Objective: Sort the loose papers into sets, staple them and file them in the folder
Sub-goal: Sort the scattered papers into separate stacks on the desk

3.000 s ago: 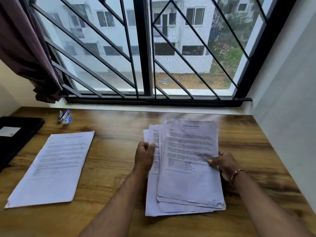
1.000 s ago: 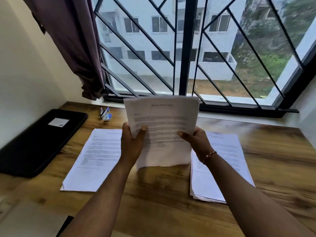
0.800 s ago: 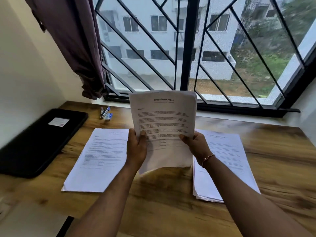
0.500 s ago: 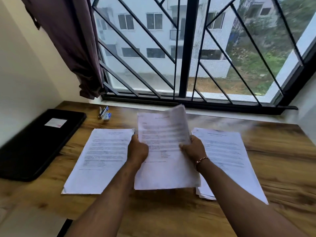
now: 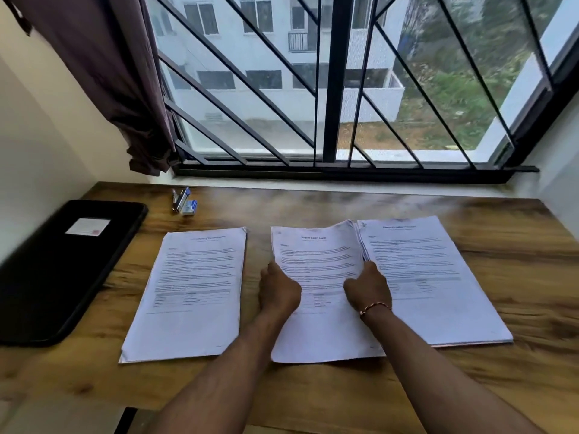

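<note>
On my feed, a black folder with a small white label lies at the far left of the wooden desk, a blue stapler just beyond it by the window. Three sets of printed pages follow: the left pile alone, then the middle set, its right edge lapping the thicker right stack. The left hand and right hand grip the middle set's side edges, fingers curled; I cannot tell whether it lies fully flat. The print is too blurred to read, and both hands hide its lower lines.
</note>
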